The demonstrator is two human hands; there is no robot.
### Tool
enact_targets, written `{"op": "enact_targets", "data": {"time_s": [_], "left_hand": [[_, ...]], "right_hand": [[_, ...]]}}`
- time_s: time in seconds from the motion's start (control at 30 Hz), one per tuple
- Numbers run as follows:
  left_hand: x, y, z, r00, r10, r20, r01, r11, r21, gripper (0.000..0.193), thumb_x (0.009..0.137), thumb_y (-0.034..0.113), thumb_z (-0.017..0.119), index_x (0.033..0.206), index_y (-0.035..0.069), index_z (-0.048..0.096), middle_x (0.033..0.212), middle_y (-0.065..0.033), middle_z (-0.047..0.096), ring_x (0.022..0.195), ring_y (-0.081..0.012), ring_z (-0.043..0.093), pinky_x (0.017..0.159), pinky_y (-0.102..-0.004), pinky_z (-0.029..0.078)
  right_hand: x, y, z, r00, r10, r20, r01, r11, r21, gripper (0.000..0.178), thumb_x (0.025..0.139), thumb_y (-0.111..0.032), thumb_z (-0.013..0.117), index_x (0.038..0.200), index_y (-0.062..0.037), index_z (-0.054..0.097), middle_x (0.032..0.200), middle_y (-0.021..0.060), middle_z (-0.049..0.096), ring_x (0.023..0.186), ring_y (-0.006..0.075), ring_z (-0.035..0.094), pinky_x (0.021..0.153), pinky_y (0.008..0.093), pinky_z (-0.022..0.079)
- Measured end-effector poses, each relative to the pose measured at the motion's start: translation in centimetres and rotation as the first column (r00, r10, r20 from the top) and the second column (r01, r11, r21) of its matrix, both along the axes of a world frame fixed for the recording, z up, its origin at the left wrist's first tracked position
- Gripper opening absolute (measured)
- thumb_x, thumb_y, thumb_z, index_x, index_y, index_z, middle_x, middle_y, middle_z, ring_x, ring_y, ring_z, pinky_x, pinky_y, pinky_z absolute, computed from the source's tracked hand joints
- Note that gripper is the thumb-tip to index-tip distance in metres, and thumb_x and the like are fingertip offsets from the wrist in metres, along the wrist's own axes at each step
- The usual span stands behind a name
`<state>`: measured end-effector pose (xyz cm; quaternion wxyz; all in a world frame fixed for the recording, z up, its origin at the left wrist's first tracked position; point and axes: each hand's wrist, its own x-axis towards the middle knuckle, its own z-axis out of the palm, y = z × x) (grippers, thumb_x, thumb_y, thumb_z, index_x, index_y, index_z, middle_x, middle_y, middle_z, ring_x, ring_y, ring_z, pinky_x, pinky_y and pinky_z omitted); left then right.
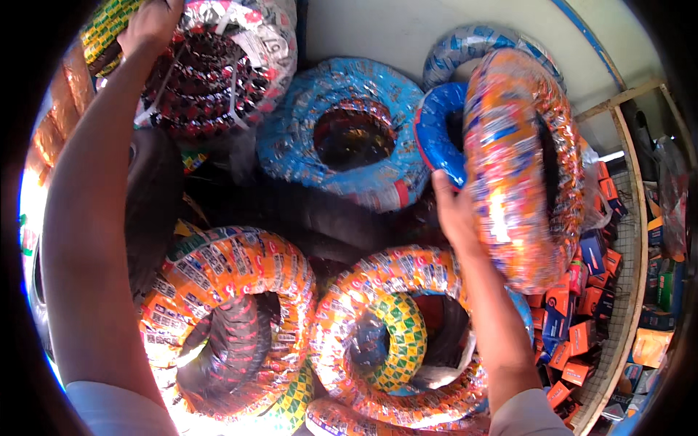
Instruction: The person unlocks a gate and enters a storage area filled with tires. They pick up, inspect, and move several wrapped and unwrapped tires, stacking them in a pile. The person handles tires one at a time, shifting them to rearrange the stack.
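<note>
My left hand (149,30) reaches to the upper left, between a yellow-and-green wrapped tyre (109,30) and a stack of tyres in clear and white wrap (273,51). Its fingers are partly cut off by the picture edge, so its grip is unclear. My right hand (456,218) is closed against the near left side of an orange, blue and silver wrapped tyre (502,152), which stands tilted and looks slightly blurred; some fingers are hidden by it. Just behind that hand sits a bright blue tyre (436,131). A light-blue wrapped tyre (291,138) lies between the two arms.
Two orange-wrapped tyres (291,269) (331,327) lie nearest me, with smaller tyres inside their openings. Bare black tyres (313,214) fill the middle. At right, a wire-mesh rack (622,291) borders piled small orange and blue boxes (582,338). A pale wall (371,33) rises behind.
</note>
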<state>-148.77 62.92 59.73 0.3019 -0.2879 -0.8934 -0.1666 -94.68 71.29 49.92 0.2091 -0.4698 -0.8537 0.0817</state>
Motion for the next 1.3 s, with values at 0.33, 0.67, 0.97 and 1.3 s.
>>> {"op": "enact_targets", "data": {"time_s": [0.33, 0.67, 0.97, 1.3], "left_hand": [[-0.4, -0.2, 0.1, 0.999, 0.005, 0.052, -0.004, 1.0, -0.017, 0.061, 0.087, 0.062, 0.024, 0.134, 0.032, 0.047, 0.14, -0.0068, 0.048, 0.129, -0.0341, 0.042, 0.103, -0.0566, 0.029], [-0.4, 0.8, 0.1, 0.999, 0.017, 0.046, -0.015, 0.999, -0.032, 0.06, 0.087, 0.061, 0.025, 0.135, 0.032, 0.047, 0.141, -0.0079, 0.047, 0.131, -0.0339, 0.04, 0.104, -0.0579, 0.027], [4.0, 0.4, 1.2, 0.961, 0.27, 0.064, -0.261, 0.958, -0.121, 0.058, 0.09, 0.057, 0.022, 0.14, 0.035, 0.041, 0.148, -0.0071, 0.034, 0.137, -0.028, 0.03, 0.105, -0.0615, 0.019], [8.4, 1.4, 3.6, 0.902, -0.087, 0.423, 0.092, 0.996, 0.007, 0.065, 0.088, 0.057, 0.045, 0.137, 0.015, 0.045, 0.128, -0.019, 0.055, 0.117, -0.0354, 0.053, 0.097, -0.0495, 0.039]], "right_hand": [[8.8, 1.4, 20.1, 0.38, -0.275, -0.883, -0.601, 0.652, -0.462, 0.099, 0.083, -0.076, 0.039, 0.137, 0.0072, 0.036, 0.147, 0.0171, 0.034, 0.138, 0.0315, 0.027, 0.11, 0.0549, 0.022], [8.7, -9.8, -1.4, 0.172, -0.912, -0.373, -0.724, 0.14, -0.675, 0.08, 0.077, -0.066, 0.062, 0.122, -0.0006, 0.051, 0.126, 0.0148, 0.056, 0.122, 0.0313, 0.049, 0.107, 0.0586, 0.031], [20.8, -1.4, 7.4, 0.591, -0.359, -0.723, 0.32, 0.926, -0.198, 0.034, 0.087, -0.031, 0.068, 0.1, -0.0011, 0.057, 0.088, 0.007, 0.059, 0.08, 0.0137, 0.057, 0.073, 0.03, 0.048], [23.3, 5.7, 1.5, 0.392, -0.751, -0.532, -0.28, 0.453, -0.846, 0.088, 0.072, -0.049, 0.078, 0.137, -0.0069, 0.037, 0.13, 0.0144, 0.05, 0.122, 0.0276, 0.048, 0.101, 0.0516, 0.039]]}}
